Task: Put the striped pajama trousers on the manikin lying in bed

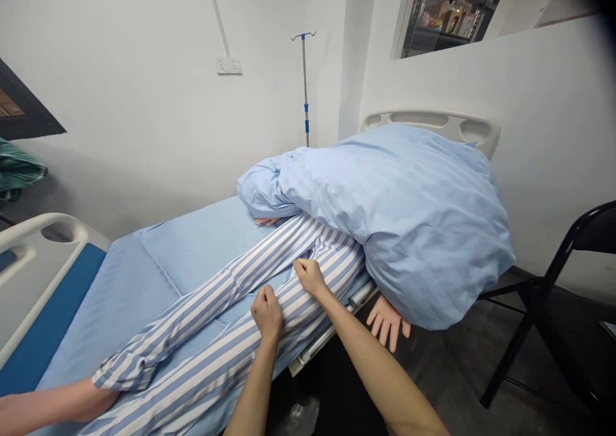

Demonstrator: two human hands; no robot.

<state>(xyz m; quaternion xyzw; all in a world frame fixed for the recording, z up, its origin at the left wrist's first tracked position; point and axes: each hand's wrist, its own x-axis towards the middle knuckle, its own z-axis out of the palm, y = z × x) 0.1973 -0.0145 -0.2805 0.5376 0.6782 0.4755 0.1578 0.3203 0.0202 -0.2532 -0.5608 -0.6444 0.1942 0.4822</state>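
Observation:
A figure that looks like a manikin lies on the bed, its legs in blue-and-white striped trousers (192, 320). My left hand (267, 313) is closed in a fist on the near trouser leg, around mid-thigh. Higher up the same leg, my right hand (309, 277) is also closed, its fingers curled at the inner side of the thigh. Both seem to grip the striped cloth, though my fists hide the folds inside them. A light blue quilt (414, 211) covers the figure's upper body and head. From under it hangs the manikin's hand (389, 320), palm showing, past the bed edge.
The bed has a blue sheet (129, 276), a pale footboard (58, 231) at left and a headboard (433, 118) at the back right. An IV pole (305, 83) stands by the wall. A black folding chair (541, 288) is at right. The bed's side rail (317, 346) lies low.

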